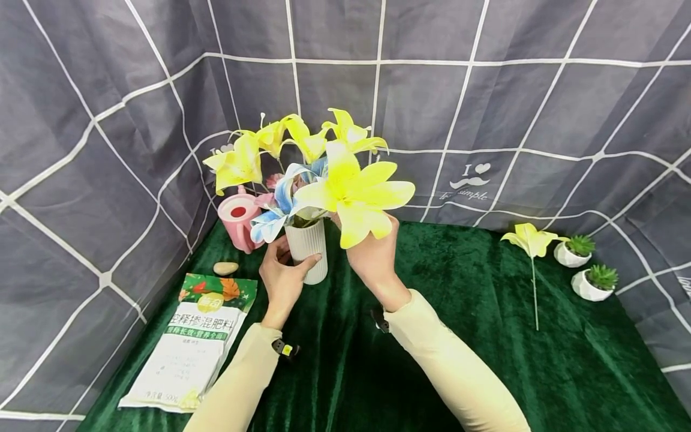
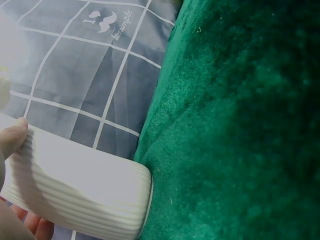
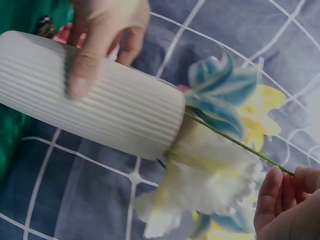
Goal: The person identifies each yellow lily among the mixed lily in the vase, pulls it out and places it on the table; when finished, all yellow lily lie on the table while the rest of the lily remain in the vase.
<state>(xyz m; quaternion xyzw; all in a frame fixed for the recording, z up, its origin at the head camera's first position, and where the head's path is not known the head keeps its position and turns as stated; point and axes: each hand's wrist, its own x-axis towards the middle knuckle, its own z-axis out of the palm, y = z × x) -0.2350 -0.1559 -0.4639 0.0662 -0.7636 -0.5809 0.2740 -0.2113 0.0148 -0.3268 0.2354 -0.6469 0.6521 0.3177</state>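
A white ribbed vase [image 1: 309,255] stands on the green cloth, filled with yellow, blue and pink flowers. My left hand [image 1: 283,276] grips it from the left, thumb across the front. In the right wrist view, my right hand [image 3: 290,202] pinches the green stem [image 3: 240,145] of a flower, the stem's other end inside the vase mouth. The large yellow lily [image 1: 356,195] hides part of my right hand in the head view. A white ruffled flower [image 3: 210,170] and a blue flower [image 3: 220,90] lean out at the rim.
A pink watering can [image 1: 237,225] stands behind the vase, left of it. A fertilizer bag [image 1: 189,348] and a tan stone [image 1: 225,268] lie at left. On the right are another yellow lily [image 1: 531,243] and two potted succulents [image 1: 573,255]. Grey gridded curtain [image 1: 421,108] surrounds the cloth.
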